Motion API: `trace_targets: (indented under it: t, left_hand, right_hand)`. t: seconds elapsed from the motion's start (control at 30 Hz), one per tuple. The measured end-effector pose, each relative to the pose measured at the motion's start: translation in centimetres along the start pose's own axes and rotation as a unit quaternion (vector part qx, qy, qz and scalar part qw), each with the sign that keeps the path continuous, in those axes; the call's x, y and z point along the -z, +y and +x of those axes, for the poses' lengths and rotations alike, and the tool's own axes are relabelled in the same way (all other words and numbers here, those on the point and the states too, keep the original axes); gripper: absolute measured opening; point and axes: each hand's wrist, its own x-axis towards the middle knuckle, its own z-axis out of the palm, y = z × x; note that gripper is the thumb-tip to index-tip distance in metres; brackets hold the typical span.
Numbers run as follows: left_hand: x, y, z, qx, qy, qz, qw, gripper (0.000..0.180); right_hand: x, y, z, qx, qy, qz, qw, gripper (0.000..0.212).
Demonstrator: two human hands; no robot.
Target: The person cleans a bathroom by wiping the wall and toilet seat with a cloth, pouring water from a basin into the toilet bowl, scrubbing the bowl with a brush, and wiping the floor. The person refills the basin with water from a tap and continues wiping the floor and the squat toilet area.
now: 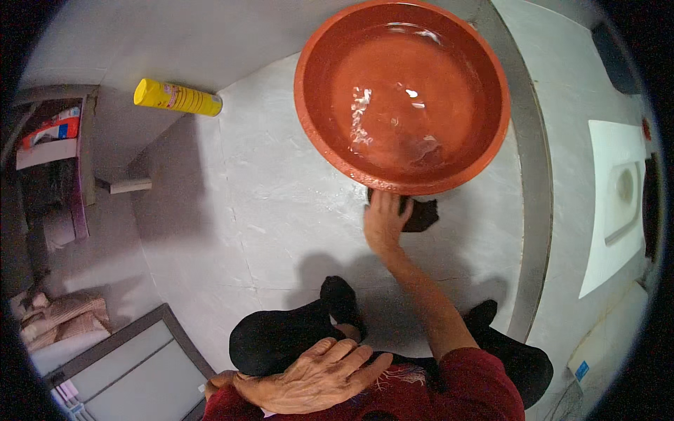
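Note:
A large reddish-brown plastic basin (309, 126) holding clear water stands on the grey tiled floor ahead of me. Just below its near rim, my right hand (385, 223) reaches down onto a crumpled dark cloth (423, 215). Its fingers press over the cloth, which shows on both sides of them, while the basin's rim is close to the fingertips. My left hand (319, 377) rests palm down across my lap, fingers stretched and holding nothing. Wet shine marks the floor left of the right hand.
A yellow spray can (177, 97) stands by the left wall. Beyond it is an open shelf (90, 147) with packets. A grey-framed panel (168, 319) is at lower left. On the right, a raised strip (533, 210) crosses the floor before a white fixture (597, 224).

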Motion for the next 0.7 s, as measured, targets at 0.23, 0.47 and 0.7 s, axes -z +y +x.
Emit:
trace_targets:
  t: [0.23,0.47,0.7]
  left_hand:
    - [0.5,-1.1,-2.7,0.061,-0.011,-0.001,0.998,0.040]
    - [1.1,-1.5,-4.3,0.056,0.027,0.002,0.998,0.042]
    - [1.5,0.2,-3.0,0.036,-0.015,0.016,0.999,0.041]
  right_hand:
    - [-4.7,-7.7,5.2,0.231,0.009,0.099,0.968,0.048]
    - [-4.9,-8.2,2.9,0.433,-0.072,0.129,0.889,0.032]
    - [-0.9,2.1,-2.1,0.546,-0.157,0.195,0.799,0.022]
